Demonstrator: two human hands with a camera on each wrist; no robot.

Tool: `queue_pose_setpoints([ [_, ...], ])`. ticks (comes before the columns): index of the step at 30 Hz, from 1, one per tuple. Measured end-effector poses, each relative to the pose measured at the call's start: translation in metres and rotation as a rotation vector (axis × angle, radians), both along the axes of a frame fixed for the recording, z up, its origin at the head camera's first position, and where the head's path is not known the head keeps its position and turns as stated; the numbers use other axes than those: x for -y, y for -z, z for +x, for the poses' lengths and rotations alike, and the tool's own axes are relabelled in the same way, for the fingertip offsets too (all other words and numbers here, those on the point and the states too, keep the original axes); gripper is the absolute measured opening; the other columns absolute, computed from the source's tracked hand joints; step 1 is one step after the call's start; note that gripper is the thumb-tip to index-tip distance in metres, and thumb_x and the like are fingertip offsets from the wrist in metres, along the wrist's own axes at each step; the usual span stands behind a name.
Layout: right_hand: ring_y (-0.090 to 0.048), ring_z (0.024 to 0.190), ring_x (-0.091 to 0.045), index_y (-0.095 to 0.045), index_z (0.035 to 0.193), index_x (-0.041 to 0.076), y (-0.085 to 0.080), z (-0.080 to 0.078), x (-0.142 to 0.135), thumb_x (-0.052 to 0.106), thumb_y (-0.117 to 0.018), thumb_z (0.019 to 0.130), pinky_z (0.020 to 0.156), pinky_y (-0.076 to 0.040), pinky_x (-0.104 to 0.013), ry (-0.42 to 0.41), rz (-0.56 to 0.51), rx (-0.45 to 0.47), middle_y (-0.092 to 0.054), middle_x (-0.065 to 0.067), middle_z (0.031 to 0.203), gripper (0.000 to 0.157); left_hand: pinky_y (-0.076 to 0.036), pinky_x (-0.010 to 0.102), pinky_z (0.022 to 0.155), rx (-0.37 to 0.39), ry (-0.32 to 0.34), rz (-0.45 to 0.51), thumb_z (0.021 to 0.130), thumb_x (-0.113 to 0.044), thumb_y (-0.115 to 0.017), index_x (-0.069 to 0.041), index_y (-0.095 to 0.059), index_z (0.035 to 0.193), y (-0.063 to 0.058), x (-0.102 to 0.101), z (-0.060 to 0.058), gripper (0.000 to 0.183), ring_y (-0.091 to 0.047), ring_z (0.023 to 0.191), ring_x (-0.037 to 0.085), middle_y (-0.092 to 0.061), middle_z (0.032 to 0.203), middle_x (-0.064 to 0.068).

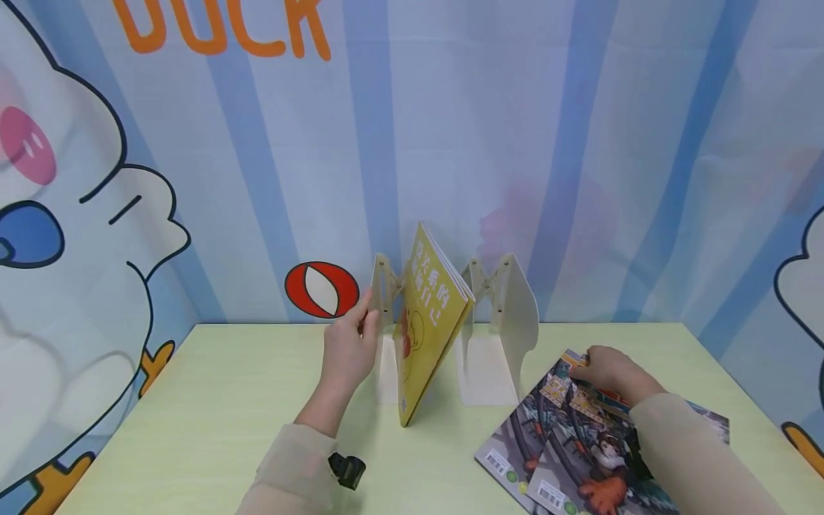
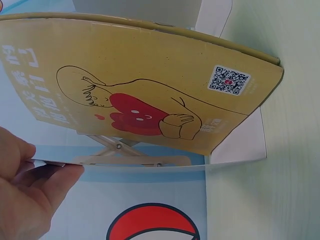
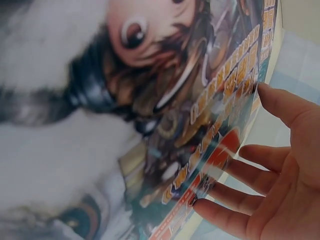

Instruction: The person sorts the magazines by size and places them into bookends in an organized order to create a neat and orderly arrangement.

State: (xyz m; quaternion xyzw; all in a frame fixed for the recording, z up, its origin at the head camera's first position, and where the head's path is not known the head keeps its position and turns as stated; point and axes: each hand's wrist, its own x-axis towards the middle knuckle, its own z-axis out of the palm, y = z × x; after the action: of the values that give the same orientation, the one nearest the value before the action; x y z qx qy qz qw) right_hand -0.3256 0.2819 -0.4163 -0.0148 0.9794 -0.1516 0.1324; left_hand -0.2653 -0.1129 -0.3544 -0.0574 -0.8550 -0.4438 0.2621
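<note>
My left hand [image 1: 350,343] pinches the upright left plate of a white folding bookend [image 1: 524,315] between thumb and fingers. A yellow book [image 1: 433,325] leans upright in this bookend, tilted to the right. Its cover, with a red heart and a QR code, fills much of the left wrist view. At the right, my right hand [image 1: 614,372] is at the top edge of several overlapping illustrated comic books [image 1: 524,447]. The right wrist view shows fairly straight, spread fingers [image 3: 225,217] with their tips against the edge of a comic cover.
Bookend and books are on a pale green-yellow table [image 1: 257,400]. A blue striped cloth backdrop [image 1: 431,129] with cartoon figures hangs right behind the table's far edge. A small black device [image 1: 347,471] is worn at my left wrist.
</note>
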Motion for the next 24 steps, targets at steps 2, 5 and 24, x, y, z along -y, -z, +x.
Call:
queue_pose_setpoints([
  [2, -0.048, 0.063, -0.021, -0.053, 0.109, -0.014, 0.0, 0.0, 0.001, 0.032, -0.058, 0.091, 0.059, -0.04, -0.035, 0.004, -0.002, -0.014, -0.053, -0.013, 0.077, 0.05, -0.057, 0.039, 0.082, 0.008, 0.006, 0.004, 0.095, -0.012, -0.054, -0.003, -0.048, 0.136, 0.0, 0.0, 0.0, 0.043, -0.066, 0.104, 0.029, -0.055, 0.133, 0.017],
  [5, -0.051, 0.069, -0.027, -0.051, 0.112, -0.015, 0.001, 0.0, 0.002, 0.033, -0.06, 0.089, 0.06, -0.043, -0.038, 0.017, 0.0, -0.025, -0.054, -0.021, 0.086, 0.054, -0.056, 0.04, 0.084, 0.011, 0.008, 0.002, 0.096, -0.012, -0.054, -0.003, -0.047, 0.137, 0.001, 0.001, 0.0, 0.043, -0.064, 0.106, 0.029, -0.054, 0.133, 0.017],
  [24, -0.04, 0.056, -0.021, -0.046, 0.058, 0.014, -0.027, 0.01, 0.005, 0.04, -0.054, 0.088, 0.048, -0.034, -0.032, 0.163, 0.036, -0.016, -0.042, -0.013, 0.071, 0.041, -0.056, 0.039, 0.083, 0.002, -0.001, 0.001, 0.096, -0.011, -0.053, -0.003, -0.047, 0.138, 0.003, 0.001, -0.001, 0.043, -0.065, 0.104, 0.029, -0.055, 0.133, 0.017],
])
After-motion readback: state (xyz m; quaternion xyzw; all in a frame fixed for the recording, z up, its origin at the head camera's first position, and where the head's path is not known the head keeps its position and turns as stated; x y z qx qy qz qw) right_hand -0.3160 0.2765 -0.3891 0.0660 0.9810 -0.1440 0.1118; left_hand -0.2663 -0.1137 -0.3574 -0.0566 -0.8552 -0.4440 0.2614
